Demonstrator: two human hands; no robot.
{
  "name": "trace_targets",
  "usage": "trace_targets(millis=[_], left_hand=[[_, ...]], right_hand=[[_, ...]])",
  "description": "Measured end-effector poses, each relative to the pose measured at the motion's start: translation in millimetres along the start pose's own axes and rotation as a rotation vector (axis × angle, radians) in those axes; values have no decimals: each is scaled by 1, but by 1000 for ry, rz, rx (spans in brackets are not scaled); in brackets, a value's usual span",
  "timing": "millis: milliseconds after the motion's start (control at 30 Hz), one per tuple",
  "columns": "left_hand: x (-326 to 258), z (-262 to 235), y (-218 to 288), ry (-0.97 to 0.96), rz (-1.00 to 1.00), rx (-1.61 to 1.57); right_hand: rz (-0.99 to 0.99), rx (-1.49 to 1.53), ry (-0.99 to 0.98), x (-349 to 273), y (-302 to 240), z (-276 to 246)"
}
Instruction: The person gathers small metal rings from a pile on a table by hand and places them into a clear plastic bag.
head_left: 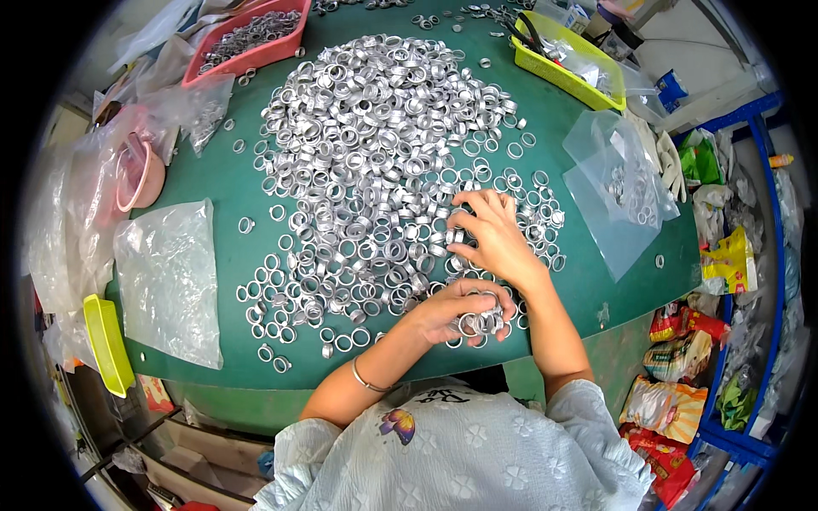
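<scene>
My left hand, palm turned up, has its fingers closed around a cluster of small silvery metal rings at the near edge of the desk, which is green. My right hand reaches over the right side of a broad heap of matching silvery rings, its curved fingers apart. A flat, clear plastic bag lies left of the heap; a pinkish-red plastic tray of metal pieces stands beyond it.
</scene>
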State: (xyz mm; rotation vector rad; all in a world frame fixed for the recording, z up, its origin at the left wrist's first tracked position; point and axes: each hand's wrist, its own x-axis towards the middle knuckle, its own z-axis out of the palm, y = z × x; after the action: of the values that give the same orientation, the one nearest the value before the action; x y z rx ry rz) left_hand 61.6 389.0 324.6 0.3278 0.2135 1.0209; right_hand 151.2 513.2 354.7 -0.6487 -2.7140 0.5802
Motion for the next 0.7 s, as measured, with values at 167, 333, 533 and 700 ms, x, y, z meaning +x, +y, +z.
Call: trace_targets(millis=[167, 333, 533, 700], left_hand=[[-2, -4, -2, 43, 68, -18], [-1, -5, -2, 264, 194, -319], [-3, -2, 3, 105, 222, -236], [-4, -3, 1, 163, 169, -239]], right_hand=[[20, 359, 18, 1, 15, -15], [-128, 1111, -324, -8, 31, -43], [217, 675, 132, 7, 35, -28], [99, 13, 268, 18, 34, 3]])
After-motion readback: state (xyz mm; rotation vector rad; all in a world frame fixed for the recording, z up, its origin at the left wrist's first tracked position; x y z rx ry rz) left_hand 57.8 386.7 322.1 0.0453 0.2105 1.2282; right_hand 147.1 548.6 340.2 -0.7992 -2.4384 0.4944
